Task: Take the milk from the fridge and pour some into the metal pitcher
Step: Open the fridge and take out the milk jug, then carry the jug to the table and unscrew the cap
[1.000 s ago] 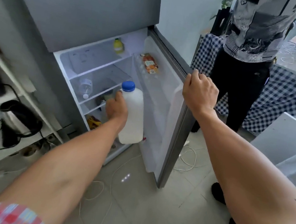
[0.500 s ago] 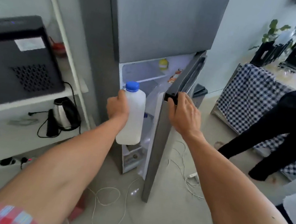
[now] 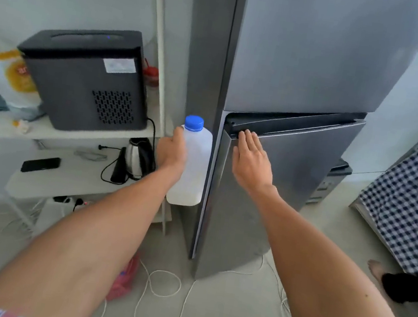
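Observation:
My left hand (image 3: 172,153) grips a white milk bottle (image 3: 194,167) with a blue cap, held upright in the air just left of the grey fridge (image 3: 306,64). The lower fridge door (image 3: 293,187) is nearly flush with the fridge body. My right hand (image 3: 252,162) lies flat on that door near its top left corner, fingers stretched out and holding nothing. No metal pitcher shows in the head view.
A white shelf unit (image 3: 75,135) on the left carries a black boxy appliance (image 3: 87,77), a kettle (image 3: 138,158) and a phone (image 3: 40,164). White cables (image 3: 164,284) trail over the floor. A checked cloth (image 3: 412,205) and a person's foot (image 3: 378,268) are at the right.
The fridge door has swung from half open to almost closed under my right hand, which now presses flat. The milk bottle has come fully out and left of the fridge.

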`<state>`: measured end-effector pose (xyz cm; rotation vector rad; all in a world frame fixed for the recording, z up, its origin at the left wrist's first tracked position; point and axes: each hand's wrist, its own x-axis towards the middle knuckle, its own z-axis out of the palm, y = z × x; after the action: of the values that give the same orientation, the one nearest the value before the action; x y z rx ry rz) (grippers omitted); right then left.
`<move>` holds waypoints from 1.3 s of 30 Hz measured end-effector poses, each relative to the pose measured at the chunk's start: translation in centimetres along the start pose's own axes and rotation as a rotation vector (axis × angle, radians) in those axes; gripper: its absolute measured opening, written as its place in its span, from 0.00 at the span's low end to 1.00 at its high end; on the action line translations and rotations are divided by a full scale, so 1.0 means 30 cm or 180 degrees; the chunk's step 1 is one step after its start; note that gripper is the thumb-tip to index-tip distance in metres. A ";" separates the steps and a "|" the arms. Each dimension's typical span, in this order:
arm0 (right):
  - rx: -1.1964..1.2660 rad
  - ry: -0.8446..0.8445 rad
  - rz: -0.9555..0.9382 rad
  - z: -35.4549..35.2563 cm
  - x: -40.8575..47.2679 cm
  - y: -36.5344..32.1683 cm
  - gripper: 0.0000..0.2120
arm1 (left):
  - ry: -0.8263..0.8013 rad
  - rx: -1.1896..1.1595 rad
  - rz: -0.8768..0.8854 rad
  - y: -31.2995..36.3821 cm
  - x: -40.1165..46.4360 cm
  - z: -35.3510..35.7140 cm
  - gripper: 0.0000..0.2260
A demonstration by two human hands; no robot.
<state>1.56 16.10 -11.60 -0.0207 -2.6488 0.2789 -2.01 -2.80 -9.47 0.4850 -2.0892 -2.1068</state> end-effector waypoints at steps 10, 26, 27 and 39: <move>-0.0023 -0.0586 -0.0324 0.090 0.147 0.046 0.37 | 0.0288 0.0092 -0.0099 0.039 0.028 0.023 0.16; 0.0950 -0.0255 0.0160 0.118 0.026 -0.039 0.13 | 0.0324 -0.0093 -0.0033 0.056 0.024 0.048 0.16; 0.1310 -0.0537 0.0489 0.128 0.007 -0.056 0.12 | 0.0329 -0.0105 -0.0026 0.063 0.022 0.047 0.16; 0.4511 -0.2234 0.2905 0.091 -0.054 -0.211 0.18 | 0.0102 -0.0150 0.0192 0.116 0.003 0.005 0.19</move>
<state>1.96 9.26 -13.43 -0.7521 -2.1353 2.6867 -2.59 -2.78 -6.03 0.4413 -2.0061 -2.0955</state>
